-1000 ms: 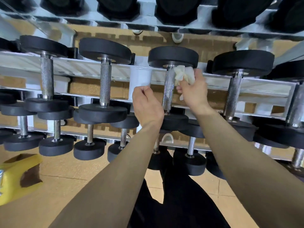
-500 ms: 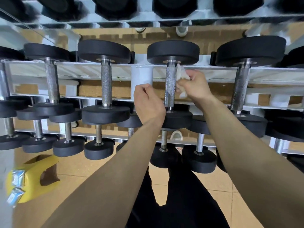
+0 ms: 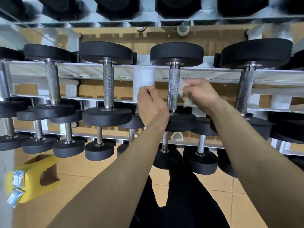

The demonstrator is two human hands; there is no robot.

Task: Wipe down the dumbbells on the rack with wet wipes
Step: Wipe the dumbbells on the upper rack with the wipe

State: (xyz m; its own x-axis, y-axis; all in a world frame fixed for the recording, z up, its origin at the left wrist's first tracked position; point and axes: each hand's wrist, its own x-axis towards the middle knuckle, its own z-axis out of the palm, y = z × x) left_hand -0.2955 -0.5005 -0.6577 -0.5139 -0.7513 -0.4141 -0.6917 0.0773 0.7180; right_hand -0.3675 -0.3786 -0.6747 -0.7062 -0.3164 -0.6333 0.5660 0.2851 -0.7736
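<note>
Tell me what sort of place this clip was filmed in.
Most likely a gym's free-weights area. A white tiered rack holds rows of black dumbbells with metal grips, and the right hand presses a wipe against one handle. The floor below is tan tile.

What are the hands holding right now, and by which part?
The right hand pinches a crumpled wet wipe by its upper end, against the dumbbell handle. The left hand is curled beside that handle, holding nothing visible.
</note>
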